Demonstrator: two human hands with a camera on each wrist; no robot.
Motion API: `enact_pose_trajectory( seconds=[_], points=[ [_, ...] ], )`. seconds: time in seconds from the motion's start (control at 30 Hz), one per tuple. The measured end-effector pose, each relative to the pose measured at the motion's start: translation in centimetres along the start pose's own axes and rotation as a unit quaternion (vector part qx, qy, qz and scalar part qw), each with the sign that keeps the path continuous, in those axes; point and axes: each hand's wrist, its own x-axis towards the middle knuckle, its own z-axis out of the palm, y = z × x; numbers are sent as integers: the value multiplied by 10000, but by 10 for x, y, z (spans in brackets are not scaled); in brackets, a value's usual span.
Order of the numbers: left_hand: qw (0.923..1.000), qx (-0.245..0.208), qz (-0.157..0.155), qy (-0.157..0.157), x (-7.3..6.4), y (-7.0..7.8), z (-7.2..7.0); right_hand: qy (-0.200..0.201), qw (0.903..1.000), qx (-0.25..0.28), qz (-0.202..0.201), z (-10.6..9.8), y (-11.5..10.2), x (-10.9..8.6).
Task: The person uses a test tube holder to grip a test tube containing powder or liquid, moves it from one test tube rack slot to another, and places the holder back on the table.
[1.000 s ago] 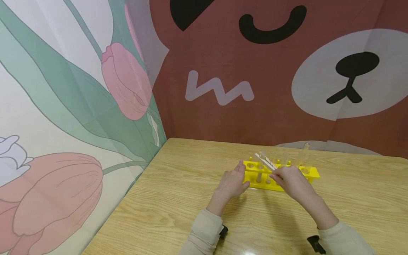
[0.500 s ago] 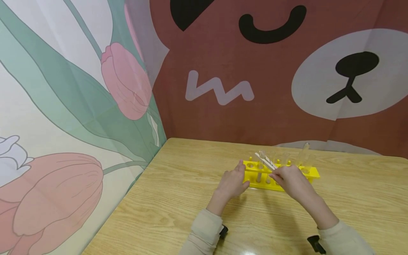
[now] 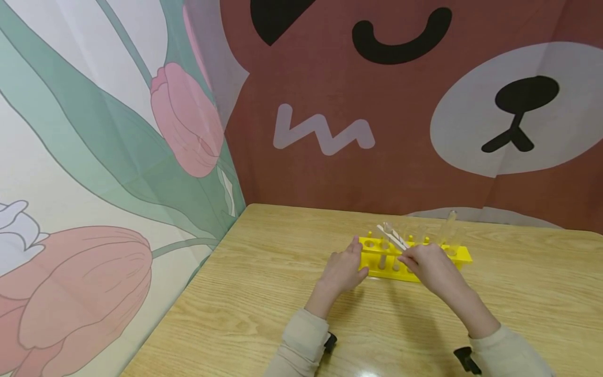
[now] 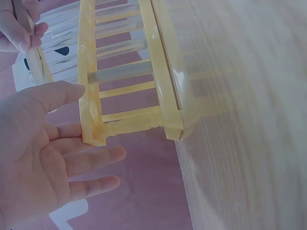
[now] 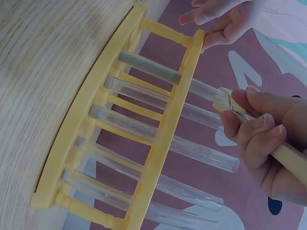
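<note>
In the head view a yellow test tube rack (image 3: 400, 276) stands on the table. My left hand (image 3: 339, 269) holds its left end, with the thumb and index finger at the corner of the upper plate. In the left wrist view the other fingers (image 4: 96, 160) of that hand stick out straight past the rack. My right hand (image 3: 431, 269) grips a wooden test tube clamp (image 3: 394, 239) with a wire spring. The clamp's tip overlaps the top of a clear test tube (image 5: 149, 68), whose lower part looks grey. This tube stands nearest to my left hand.
Several more clear test tubes (image 5: 204, 152) stand in the rack to the right, and one (image 3: 450, 222) rises higher at the back. The wood-grain table (image 3: 264, 293) meets a wall covering printed with a bear and tulips.
</note>
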Motion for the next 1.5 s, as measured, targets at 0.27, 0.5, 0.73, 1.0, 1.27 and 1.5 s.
enact_pose_trajectory(
  seconds=[0.27,0.5,0.73,1.0,1.27,1.5],
  points=[
    [10000,-48,-3,5,0,0,0,51,10000,3,-4,-1,-1,0],
    [10000,-86,-9,-7,0,0,1,106,9999,-13,-23,-2,-2,0],
    [10000,-15,43,54,-1,-1,2,134,9999,-22,-67,-2,-3,-1],
    [10000,-9,54,50,0,-1,2,180,9998,-86,-65,-2,-2,0],
    [9999,45,91,93,-1,-2,1,190,9998,-94,-55,-4,-4,0],
    [10000,35,80,41,0,-2,1,203,9998,-69,-38,-3,-3,0]
  ],
)
